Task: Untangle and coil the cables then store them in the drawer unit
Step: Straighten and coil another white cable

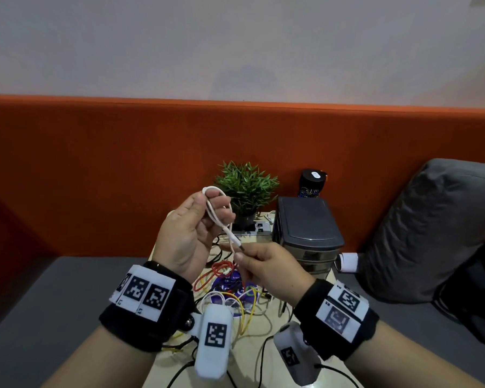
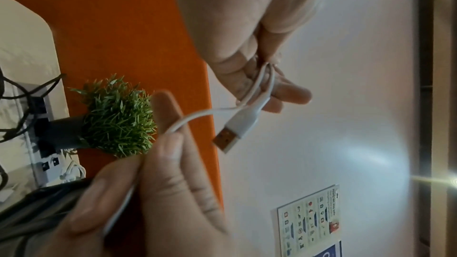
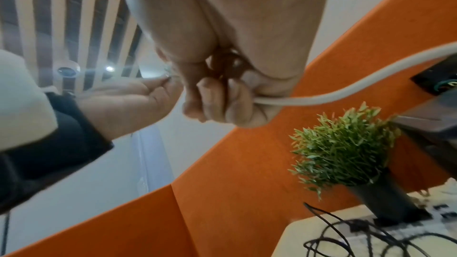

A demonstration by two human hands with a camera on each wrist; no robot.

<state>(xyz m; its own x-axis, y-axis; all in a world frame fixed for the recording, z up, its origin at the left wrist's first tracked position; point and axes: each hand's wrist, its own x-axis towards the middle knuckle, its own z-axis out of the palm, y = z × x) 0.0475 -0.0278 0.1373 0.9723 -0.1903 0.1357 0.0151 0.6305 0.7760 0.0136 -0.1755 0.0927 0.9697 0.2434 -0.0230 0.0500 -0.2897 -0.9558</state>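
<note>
The left hand (image 1: pixel 189 236) pinches the white USB cable's (image 1: pixel 221 217) loops; the right hand (image 1: pixel 266 266) pinches its tail. Winding should keep loops even, tail taut.

White cable (image 1: pixel 217 210), orange wall panel (image 1: pixel 95 169)

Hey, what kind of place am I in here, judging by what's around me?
Probably an office lounge or break-out corner: an orange fabric partition backs a grey cushioned bench, and a small table holds a desktop drawer unit, a power strip and a potted plant.
</note>
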